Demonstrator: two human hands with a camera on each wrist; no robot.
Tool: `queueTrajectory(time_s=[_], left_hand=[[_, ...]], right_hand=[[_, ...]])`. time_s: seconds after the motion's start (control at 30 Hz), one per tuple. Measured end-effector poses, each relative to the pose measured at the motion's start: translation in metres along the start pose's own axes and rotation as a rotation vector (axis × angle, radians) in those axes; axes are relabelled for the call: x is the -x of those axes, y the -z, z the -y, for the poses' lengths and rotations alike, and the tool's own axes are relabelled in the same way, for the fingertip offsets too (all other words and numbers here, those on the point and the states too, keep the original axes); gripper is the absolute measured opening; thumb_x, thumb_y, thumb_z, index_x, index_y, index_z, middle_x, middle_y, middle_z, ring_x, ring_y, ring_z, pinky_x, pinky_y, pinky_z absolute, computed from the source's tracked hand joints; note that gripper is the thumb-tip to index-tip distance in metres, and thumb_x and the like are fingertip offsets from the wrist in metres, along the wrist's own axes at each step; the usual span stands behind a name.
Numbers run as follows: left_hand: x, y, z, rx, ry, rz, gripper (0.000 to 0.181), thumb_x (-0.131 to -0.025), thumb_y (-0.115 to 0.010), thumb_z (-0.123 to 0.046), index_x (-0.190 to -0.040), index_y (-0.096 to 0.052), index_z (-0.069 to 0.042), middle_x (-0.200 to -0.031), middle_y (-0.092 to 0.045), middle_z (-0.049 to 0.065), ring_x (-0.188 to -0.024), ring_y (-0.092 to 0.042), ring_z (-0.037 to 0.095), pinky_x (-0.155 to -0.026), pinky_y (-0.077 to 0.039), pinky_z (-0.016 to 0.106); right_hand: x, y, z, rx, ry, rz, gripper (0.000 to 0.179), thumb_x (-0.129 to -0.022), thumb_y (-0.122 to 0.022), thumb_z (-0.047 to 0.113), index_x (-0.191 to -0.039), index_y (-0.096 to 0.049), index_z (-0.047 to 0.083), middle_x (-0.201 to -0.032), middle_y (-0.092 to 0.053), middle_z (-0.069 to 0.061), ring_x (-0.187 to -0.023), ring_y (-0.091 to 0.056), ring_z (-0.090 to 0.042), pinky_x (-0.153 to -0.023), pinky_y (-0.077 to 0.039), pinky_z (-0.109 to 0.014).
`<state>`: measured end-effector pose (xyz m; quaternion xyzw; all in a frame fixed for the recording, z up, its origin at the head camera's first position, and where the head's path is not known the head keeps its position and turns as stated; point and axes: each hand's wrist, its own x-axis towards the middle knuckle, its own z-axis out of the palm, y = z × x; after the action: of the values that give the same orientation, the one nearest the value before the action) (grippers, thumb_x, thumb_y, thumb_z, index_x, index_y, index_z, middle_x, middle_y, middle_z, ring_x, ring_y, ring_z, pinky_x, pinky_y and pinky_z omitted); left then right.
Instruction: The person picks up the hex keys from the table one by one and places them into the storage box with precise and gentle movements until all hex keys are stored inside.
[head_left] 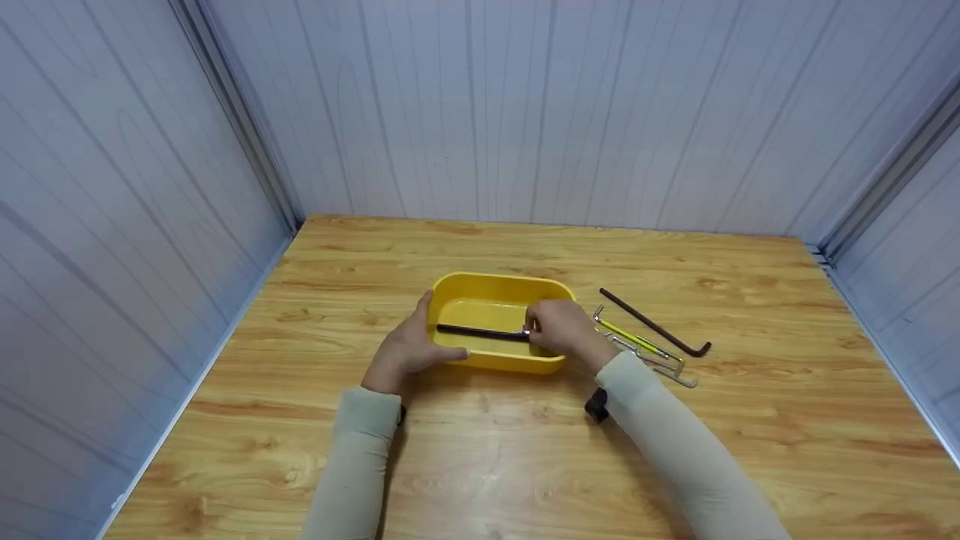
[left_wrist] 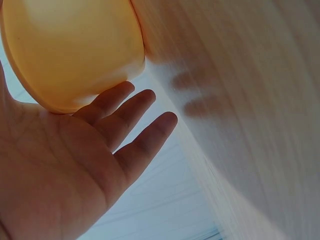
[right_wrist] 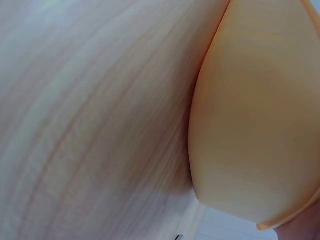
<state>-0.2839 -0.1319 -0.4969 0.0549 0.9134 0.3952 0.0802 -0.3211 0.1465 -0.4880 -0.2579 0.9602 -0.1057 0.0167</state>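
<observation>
A yellow plastic bin (head_left: 491, 363) sits on the wooden table in the head view. My left hand (head_left: 409, 345) rests against its left end, thumb along the near rim; in the left wrist view, the fingers (left_wrist: 135, 150) are spread and nearly straight beside the yellow wall. Inside the bin lies a long black rod-shaped tool (head_left: 484, 332) with a shiny metal part at its right end. My right hand (head_left: 564, 327) reaches over the bin's right end, with curled fingers gripping that metal end. Its fingertips are mostly hidden, and the right wrist view shows chiefly the bin's outer wall (right_wrist: 255, 120).
Right of the bin, a large dark hex key (head_left: 652, 322) lies slantwise on the table. Between them are a yellow hex key (head_left: 634, 337) and several silver hex keys (head_left: 664, 366), close by the right forearm. A white panel wall (head_left: 510, 112) stands behind the table.
</observation>
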Motion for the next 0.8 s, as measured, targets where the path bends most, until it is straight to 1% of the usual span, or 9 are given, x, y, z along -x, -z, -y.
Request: queueTrajectory(time_s=[0.17, 0.3, 0.43, 0.63, 0.8], left_hand=[[0.0003, -0.0003, 0.001, -0.005, 0.004, -0.005, 0.135, -0.055, -0.083, -0.064, -0.156, -0.006, -0.02, -0.152, -0.039, 0.009, -0.127, -0.046, 0.025, -0.112, -0.031, 0.049], [0.0007, -0.0001, 0.0016, -0.004, -0.004, -0.008, 0.133, -0.057, -0.083, -0.063, -0.156, -0.006, -0.021, -0.151, -0.04, 0.008, -0.125, -0.047, 0.025, -0.111, -0.033, 0.047], [0.0005, -0.0004, 0.0015, 0.009, -0.01, -0.01, 0.132, -0.057, -0.084, -0.06, -0.156, -0.007, -0.021, -0.149, -0.042, 0.008, -0.122, -0.048, 0.024, -0.11, -0.033, 0.046], [-0.0006, -0.0011, 0.0013, 0.012, -0.004, -0.012, 0.13, -0.058, -0.085, -0.057, -0.156, -0.007, -0.021, -0.149, -0.042, 0.008, -0.123, -0.048, 0.024, -0.111, -0.032, 0.047], [-0.0013, -0.0012, 0.0013, 0.008, 0.006, -0.011, 0.132, -0.056, -0.085, -0.06, -0.156, -0.007, -0.021, -0.15, -0.041, 0.008, -0.125, -0.047, 0.025, -0.111, -0.031, 0.048]], right_hand=[[0.0002, -0.001, 0.0006, 0.044, 0.013, 0.008, 0.009, -0.084, -0.064, 0.015, -0.087, -0.072, 0.015, -0.084, -0.07, 0.001, -0.074, -0.061, -0.016, -0.072, -0.052, -0.037], [0.0007, -0.0011, 0.0011, 0.055, 0.024, 0.001, 0.011, -0.085, -0.062, 0.013, -0.089, -0.073, 0.014, -0.086, -0.072, 0.001, -0.077, -0.063, -0.017, -0.074, -0.053, -0.038], [0.0009, -0.0014, 0.0011, 0.062, 0.035, -0.008, 0.011, -0.085, -0.061, 0.013, -0.088, -0.072, 0.014, -0.084, -0.071, 0.002, -0.075, -0.062, -0.016, -0.074, -0.053, -0.037], [0.001, -0.0016, 0.0014, 0.071, 0.024, 0.001, 0.011, -0.086, -0.062, 0.014, -0.089, -0.072, 0.016, -0.085, -0.071, 0.003, -0.075, -0.062, -0.016, -0.073, -0.053, -0.037], [0.001, -0.0018, 0.0014, 0.074, 0.017, 0.005, 0.011, -0.086, -0.062, 0.015, -0.09, -0.072, 0.016, -0.085, -0.071, 0.002, -0.076, -0.062, -0.016, -0.074, -0.053, -0.038]])
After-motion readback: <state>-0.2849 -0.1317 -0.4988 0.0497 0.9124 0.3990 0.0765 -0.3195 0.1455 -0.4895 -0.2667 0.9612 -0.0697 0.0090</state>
